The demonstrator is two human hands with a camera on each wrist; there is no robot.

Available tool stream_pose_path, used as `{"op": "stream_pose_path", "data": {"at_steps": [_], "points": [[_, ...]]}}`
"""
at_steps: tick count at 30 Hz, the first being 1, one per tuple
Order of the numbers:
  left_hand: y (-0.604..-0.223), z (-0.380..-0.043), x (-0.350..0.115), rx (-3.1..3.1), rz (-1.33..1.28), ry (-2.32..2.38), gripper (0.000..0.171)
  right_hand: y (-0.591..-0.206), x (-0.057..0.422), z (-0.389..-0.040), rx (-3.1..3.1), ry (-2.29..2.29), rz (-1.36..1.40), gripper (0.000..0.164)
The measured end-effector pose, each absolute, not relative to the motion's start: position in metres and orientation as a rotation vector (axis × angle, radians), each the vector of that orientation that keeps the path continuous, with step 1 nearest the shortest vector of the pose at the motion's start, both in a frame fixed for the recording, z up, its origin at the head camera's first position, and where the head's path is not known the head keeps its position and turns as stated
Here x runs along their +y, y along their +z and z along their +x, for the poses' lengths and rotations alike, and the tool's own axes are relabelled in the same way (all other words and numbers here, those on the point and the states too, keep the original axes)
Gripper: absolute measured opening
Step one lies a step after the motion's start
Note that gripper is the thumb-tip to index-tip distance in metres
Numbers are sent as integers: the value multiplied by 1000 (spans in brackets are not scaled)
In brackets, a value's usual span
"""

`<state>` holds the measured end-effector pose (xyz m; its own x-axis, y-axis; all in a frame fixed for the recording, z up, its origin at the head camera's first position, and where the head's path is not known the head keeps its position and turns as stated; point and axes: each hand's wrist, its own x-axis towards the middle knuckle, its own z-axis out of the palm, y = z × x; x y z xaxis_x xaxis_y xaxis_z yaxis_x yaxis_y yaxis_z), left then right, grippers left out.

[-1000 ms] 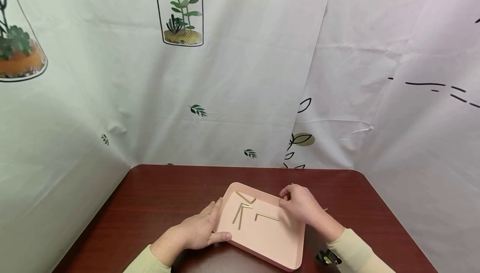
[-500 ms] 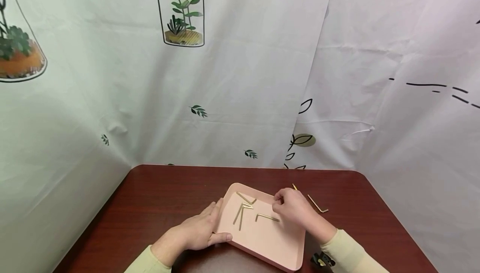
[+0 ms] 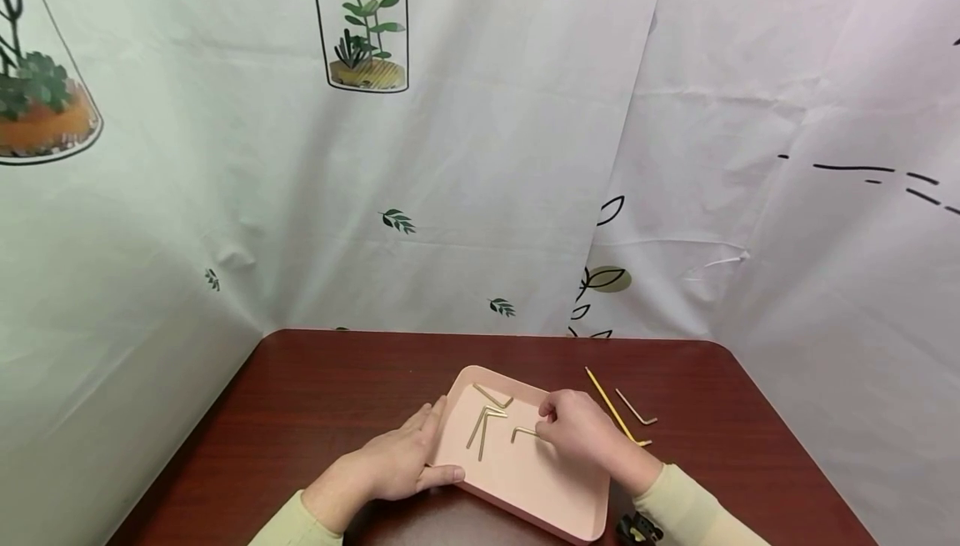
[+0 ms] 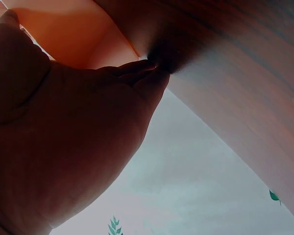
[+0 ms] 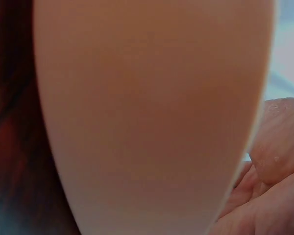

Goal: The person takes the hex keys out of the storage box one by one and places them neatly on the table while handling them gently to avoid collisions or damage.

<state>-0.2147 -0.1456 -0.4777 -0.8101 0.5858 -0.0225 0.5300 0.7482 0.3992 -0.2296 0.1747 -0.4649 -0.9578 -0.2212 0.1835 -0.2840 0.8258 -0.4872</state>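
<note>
A pink tray [image 3: 525, 479] stands at an angle on the dark red table. My left hand [image 3: 397, 454] lies along its left side, fingers straight, thumb on the near rim. In the left wrist view the left hand [image 4: 83, 132] is dark, its fingertips beside the tray wall. Over the tray's right part hovers my right hand [image 3: 581, 429], fingers bent and fingertips pointing down; whether they pinch anything is hidden. Beside them lies an L-shaped gold hex key [image 3: 525, 431], partly covered. More hex keys [image 3: 482, 433] lie in the tray's left part, another hex key [image 3: 495, 398] near its far wall.
On the table [image 3: 337, 379] right of the tray lie a hex key [image 3: 636, 409] and a long, thin yellow stick [image 3: 609, 404], its near end by the right wrist. A small black object [image 3: 639, 529] is under the right sleeve. A printed white curtain [image 3: 465, 154] encloses the table.
My right hand has moved left and nearer from the tray's far right rim, uncovering the yellow stick and the hex key outside, and now covers part of one inside. The left hand stays put.
</note>
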Motion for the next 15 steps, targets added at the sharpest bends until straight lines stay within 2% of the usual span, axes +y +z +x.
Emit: {"op": "stream_pose_path", "data": {"at_steps": [15], "points": [[-477,-214,-146,2796,887,571,116,-471,172,-227,-2983,664,334,11]]}}
